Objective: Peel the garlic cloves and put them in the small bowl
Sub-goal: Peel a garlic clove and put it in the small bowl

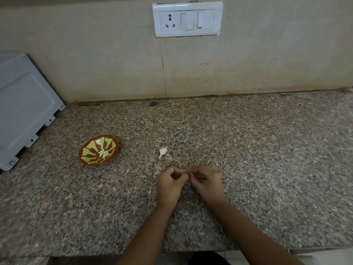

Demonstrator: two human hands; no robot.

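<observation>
The bowl [89, 150] sits tilted on the counter [267, 169], its open face turned toward the person. A few pale pieces [104, 153] lie at its bottom. They look like peeled garlic, so the task seems partly done.

Right of the bowl, well apart from it, a white clove [163, 151] lies alone on the counter. It has a thin tail and its skin seems to be on, so it is probably waiting its turn within easy reach.

Farther right of the bowl and nearer the counter's front edge, the left hand [170, 183] and right hand [205, 185] meet. Both are curled tight, with their fingertips [186, 171] pressed together at one spot. Whatever they pinch is hidden, so I cannot tell what they hold, or whether they hold anything. The pose suits picking skin off another clove, one hand steadying and the other pulling. The hands work low over the counter, likely so that skins drop there and not into the bowl.

The bowl lies within a short reach of the left hand, which would make dropping a finished piece easy.

Left of the bowl a grey appliance [24, 108] leans by the wall, and a switch plate [188, 19] hangs high on the wall, up and to the right of the bowl.
</observation>
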